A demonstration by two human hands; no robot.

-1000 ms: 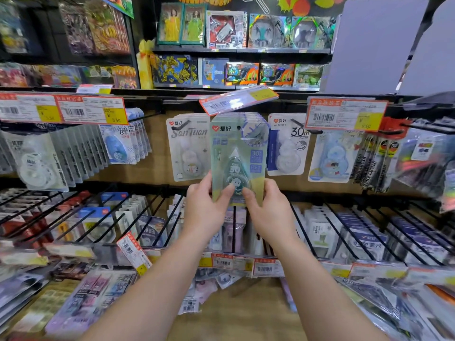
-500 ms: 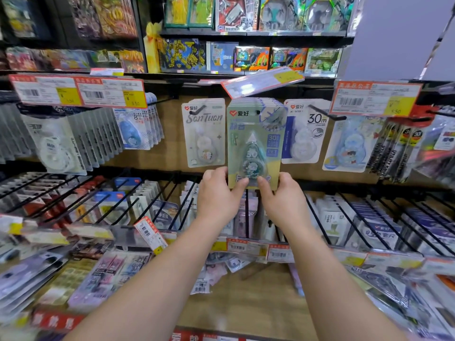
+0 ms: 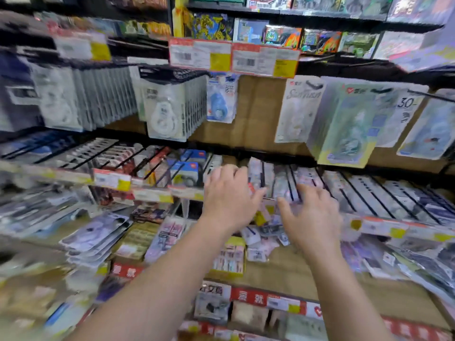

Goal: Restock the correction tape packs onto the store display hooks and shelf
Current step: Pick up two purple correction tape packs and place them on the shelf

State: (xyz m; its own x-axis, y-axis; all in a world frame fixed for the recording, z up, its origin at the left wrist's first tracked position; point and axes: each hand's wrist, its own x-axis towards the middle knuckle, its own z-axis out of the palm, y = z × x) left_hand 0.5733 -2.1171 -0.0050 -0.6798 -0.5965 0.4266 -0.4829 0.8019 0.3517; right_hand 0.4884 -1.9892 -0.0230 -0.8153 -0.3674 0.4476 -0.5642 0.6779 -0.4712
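— Where's the green correction tape pack (image 3: pixel 344 124)?

— Right of centre, upper half of the frame, hanging on its hook at the front of a stack, tilted, blurred.

— And the hands?

— Both below it, in front of the wire-divider shelf (image 3: pixel 369 193). Left hand (image 3: pixel 229 195) has relaxed, spread fingers, holding nothing. Right hand (image 3: pixel 312 217) likewise, fingers loose, empty.

— Touching the shelf packs?

— Can't tell; too blurred.

My green correction tape pack (image 3: pixel 344 124) looks like glossy clear plastic over printed card. The hooks (image 3: pixel 354 190) are thin black metal wire. The backboard (image 3: pixel 258 112) is matt, wood-look brown; the price tags (image 3: pixel 234 57) look like paper.
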